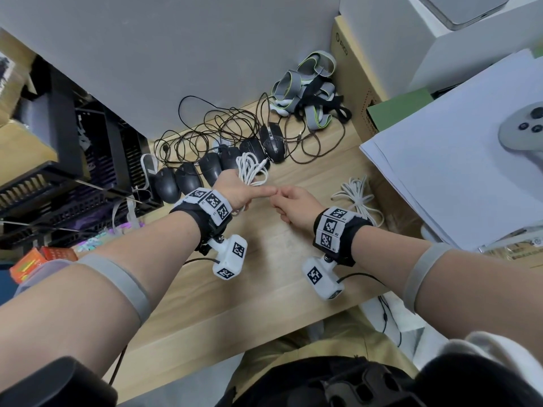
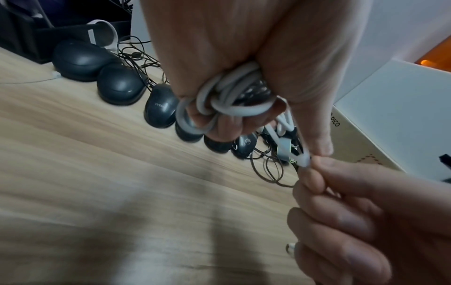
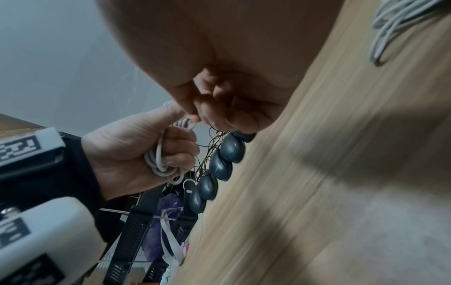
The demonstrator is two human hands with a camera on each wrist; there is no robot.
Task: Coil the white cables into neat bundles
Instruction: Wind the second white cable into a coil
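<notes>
In left hand (image 2: 244,57), fingers (image 2: 227,127) clasp white cable (image 2: 234,92).

Both bare forearms reached forward side by side, each with a grey band near the elbow and a black strap with white coded marker blocks at the wrist. The left hand (image 1: 235,188) was closed in a fist, its fingers (image 2: 227,125) curled round looped white cord and its thumb stretched out to the right. The right hand (image 1: 295,202) met that thumb tip, pinching a white cord end between thumb and forefinger, the other fingers (image 2: 341,221) curled under.
</notes>
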